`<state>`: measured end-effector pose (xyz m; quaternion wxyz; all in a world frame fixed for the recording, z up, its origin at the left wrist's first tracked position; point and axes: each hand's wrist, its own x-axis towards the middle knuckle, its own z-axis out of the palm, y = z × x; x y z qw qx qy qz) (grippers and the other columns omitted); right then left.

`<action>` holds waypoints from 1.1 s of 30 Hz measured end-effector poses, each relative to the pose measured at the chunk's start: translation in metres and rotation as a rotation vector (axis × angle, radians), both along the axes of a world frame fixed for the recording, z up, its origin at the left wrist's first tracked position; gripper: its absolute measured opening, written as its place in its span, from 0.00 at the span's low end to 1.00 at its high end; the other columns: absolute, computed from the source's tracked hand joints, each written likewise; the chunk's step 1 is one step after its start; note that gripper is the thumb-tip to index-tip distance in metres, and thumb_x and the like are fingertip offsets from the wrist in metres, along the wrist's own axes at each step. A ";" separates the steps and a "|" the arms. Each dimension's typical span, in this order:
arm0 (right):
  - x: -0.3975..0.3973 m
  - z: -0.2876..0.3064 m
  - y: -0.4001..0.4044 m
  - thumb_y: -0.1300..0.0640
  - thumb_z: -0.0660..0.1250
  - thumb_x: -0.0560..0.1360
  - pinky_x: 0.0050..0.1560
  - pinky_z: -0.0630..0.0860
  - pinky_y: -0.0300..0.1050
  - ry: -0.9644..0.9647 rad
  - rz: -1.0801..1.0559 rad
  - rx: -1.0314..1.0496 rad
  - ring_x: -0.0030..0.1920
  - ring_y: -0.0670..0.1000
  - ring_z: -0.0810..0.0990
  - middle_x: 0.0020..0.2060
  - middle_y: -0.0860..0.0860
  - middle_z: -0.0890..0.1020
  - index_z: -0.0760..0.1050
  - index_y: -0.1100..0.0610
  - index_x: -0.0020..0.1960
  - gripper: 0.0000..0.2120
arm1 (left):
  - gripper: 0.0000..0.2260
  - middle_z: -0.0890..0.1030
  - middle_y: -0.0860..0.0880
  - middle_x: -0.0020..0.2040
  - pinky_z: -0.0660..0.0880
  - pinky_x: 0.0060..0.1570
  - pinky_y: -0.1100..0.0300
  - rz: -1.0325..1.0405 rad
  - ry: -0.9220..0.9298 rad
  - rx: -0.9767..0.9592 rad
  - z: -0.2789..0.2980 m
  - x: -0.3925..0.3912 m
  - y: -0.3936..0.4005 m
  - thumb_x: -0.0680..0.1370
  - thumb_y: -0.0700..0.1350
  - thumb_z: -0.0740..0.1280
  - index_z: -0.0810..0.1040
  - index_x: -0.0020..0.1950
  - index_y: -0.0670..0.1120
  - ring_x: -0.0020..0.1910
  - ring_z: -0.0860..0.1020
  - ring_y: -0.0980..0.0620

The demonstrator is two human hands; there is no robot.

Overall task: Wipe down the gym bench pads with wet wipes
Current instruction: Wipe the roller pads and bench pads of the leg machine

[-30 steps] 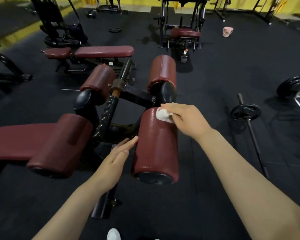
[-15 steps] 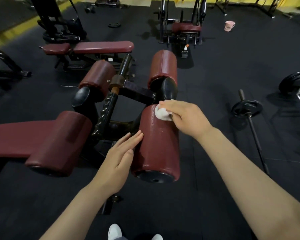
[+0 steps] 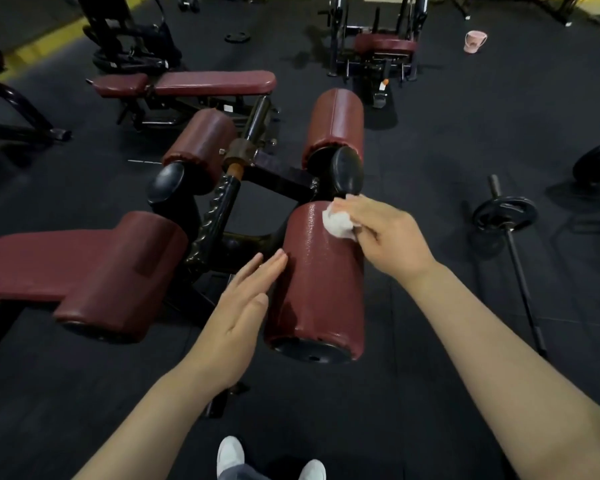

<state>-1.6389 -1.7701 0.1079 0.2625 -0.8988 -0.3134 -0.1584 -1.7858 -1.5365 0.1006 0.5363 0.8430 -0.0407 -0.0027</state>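
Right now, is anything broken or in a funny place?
Nothing looks broken. Two things lie loose on the floor: a pink cup far from any machine, and a barbell with one plate, to the right. The right hand holds a wipe on the roller pad.

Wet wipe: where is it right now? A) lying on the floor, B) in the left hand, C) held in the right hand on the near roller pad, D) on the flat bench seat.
C: the right hand pinches the wet wipe against the far end of the near roller pad; the left hand lies flat beside the pad.
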 end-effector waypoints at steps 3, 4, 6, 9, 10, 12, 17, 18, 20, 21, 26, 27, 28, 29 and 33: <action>-0.008 -0.003 0.000 0.71 0.59 0.72 0.67 0.73 0.55 0.015 -0.015 0.061 0.66 0.51 0.76 0.62 0.52 0.81 0.79 0.57 0.63 0.23 | 0.23 0.62 0.67 0.75 0.51 0.75 0.54 -0.092 -0.136 0.117 -0.003 -0.005 -0.008 0.80 0.53 0.48 0.64 0.76 0.57 0.77 0.53 0.63; -0.028 -0.004 -0.003 0.73 0.59 0.72 0.68 0.72 0.54 0.016 0.018 0.087 0.66 0.50 0.76 0.62 0.52 0.80 0.79 0.58 0.63 0.24 | 0.23 0.62 0.67 0.75 0.52 0.75 0.53 -0.071 -0.120 0.104 -0.013 0.002 -0.005 0.80 0.52 0.48 0.64 0.75 0.57 0.77 0.53 0.63; -0.080 -0.010 -0.013 0.74 0.56 0.72 0.68 0.71 0.54 0.034 0.126 0.128 0.67 0.50 0.76 0.63 0.53 0.79 0.79 0.61 0.63 0.25 | 0.23 0.63 0.68 0.74 0.52 0.75 0.56 -0.029 -0.096 0.072 -0.016 0.003 -0.004 0.79 0.51 0.49 0.65 0.75 0.57 0.77 0.54 0.64; -0.133 -0.020 -0.029 0.73 0.55 0.72 0.68 0.72 0.55 0.042 0.251 0.146 0.68 0.52 0.75 0.64 0.53 0.79 0.78 0.63 0.62 0.23 | 0.22 0.65 0.68 0.73 0.53 0.73 0.67 -0.004 -0.084 -0.045 -0.013 -0.005 -0.007 0.80 0.47 0.50 0.67 0.73 0.58 0.75 0.56 0.66; -0.129 -0.018 -0.029 0.73 0.56 0.73 0.68 0.71 0.55 0.024 0.271 0.135 0.68 0.52 0.75 0.64 0.52 0.79 0.79 0.62 0.62 0.23 | 0.22 0.66 0.68 0.73 0.53 0.72 0.70 0.002 -0.072 -0.064 -0.017 -0.005 -0.005 0.80 0.46 0.50 0.67 0.73 0.57 0.75 0.56 0.67; -0.098 -0.010 -0.017 0.73 0.57 0.71 0.71 0.69 0.50 -0.023 0.225 0.069 0.69 0.50 0.73 0.65 0.50 0.77 0.79 0.60 0.63 0.24 | 0.20 0.66 0.64 0.74 0.53 0.73 0.69 0.012 0.028 -0.067 -0.041 0.010 0.006 0.81 0.47 0.52 0.68 0.72 0.59 0.75 0.56 0.68; 0.002 0.005 0.010 0.68 0.58 0.72 0.67 0.72 0.54 0.082 -0.043 0.074 0.68 0.52 0.74 0.64 0.52 0.79 0.79 0.55 0.64 0.25 | 0.11 0.59 0.58 0.78 0.53 0.75 0.58 0.038 0.312 -0.119 -0.093 0.011 0.048 0.82 0.57 0.58 0.66 0.63 0.68 0.77 0.52 0.61; 0.005 0.005 0.010 0.67 0.57 0.73 0.67 0.72 0.55 0.104 -0.055 0.088 0.68 0.51 0.74 0.64 0.51 0.79 0.79 0.53 0.64 0.24 | 0.15 0.63 0.64 0.75 0.52 0.73 0.65 0.064 0.232 -0.059 -0.067 0.009 0.032 0.80 0.58 0.54 0.67 0.66 0.66 0.76 0.53 0.67; -0.017 0.003 0.006 0.69 0.58 0.73 0.68 0.71 0.54 0.083 -0.016 0.105 0.68 0.50 0.74 0.63 0.50 0.80 0.80 0.54 0.63 0.24 | 0.21 0.64 0.74 0.70 0.51 0.69 0.74 0.103 0.062 -0.029 -0.020 0.000 0.002 0.79 0.55 0.50 0.67 0.71 0.62 0.73 0.53 0.73; -0.039 0.000 0.002 0.72 0.58 0.72 0.69 0.71 0.53 0.058 0.038 0.120 0.68 0.49 0.74 0.63 0.50 0.80 0.80 0.56 0.62 0.25 | 0.21 0.63 0.74 0.70 0.51 0.70 0.74 0.068 -0.026 0.004 -0.009 -0.005 -0.001 0.79 0.53 0.49 0.66 0.72 0.61 0.73 0.53 0.72; -0.128 -0.014 -0.014 0.75 0.59 0.72 0.68 0.71 0.54 -0.025 0.349 0.141 0.68 0.53 0.75 0.63 0.53 0.80 0.80 0.62 0.61 0.22 | 0.23 0.65 0.69 0.73 0.51 0.75 0.54 -0.005 -0.122 0.155 -0.004 0.006 -0.009 0.79 0.54 0.48 0.67 0.73 0.60 0.76 0.54 0.65; -0.120 -0.011 -0.013 0.73 0.58 0.73 0.69 0.70 0.53 -0.034 0.342 0.105 0.68 0.53 0.75 0.63 0.53 0.80 0.80 0.61 0.60 0.21 | 0.23 0.65 0.68 0.73 0.52 0.75 0.55 0.003 -0.102 0.125 -0.006 0.007 -0.007 0.79 0.53 0.48 0.68 0.73 0.58 0.76 0.55 0.65; -0.101 -0.010 -0.012 0.72 0.56 0.72 0.70 0.69 0.51 -0.038 0.299 0.079 0.68 0.54 0.74 0.63 0.52 0.79 0.81 0.60 0.61 0.23 | 0.23 0.66 0.68 0.73 0.53 0.74 0.57 0.006 -0.083 0.091 -0.006 0.007 -0.006 0.79 0.52 0.49 0.69 0.73 0.58 0.76 0.56 0.65; -0.079 -0.007 -0.010 0.70 0.55 0.71 0.71 0.68 0.48 -0.015 0.218 0.070 0.68 0.54 0.74 0.64 0.52 0.79 0.81 0.58 0.61 0.24 | 0.22 0.67 0.67 0.72 0.53 0.73 0.59 0.012 -0.085 0.065 -0.008 0.006 -0.004 0.80 0.50 0.50 0.70 0.72 0.57 0.76 0.57 0.65; -0.002 0.000 0.002 0.67 0.58 0.72 0.71 0.67 0.53 0.179 -0.141 0.143 0.72 0.55 0.70 0.68 0.54 0.75 0.78 0.50 0.65 0.26 | 0.20 0.68 0.71 0.69 0.54 0.69 0.72 0.026 0.060 -0.073 -0.038 -0.001 -0.003 0.78 0.53 0.52 0.71 0.68 0.65 0.71 0.58 0.73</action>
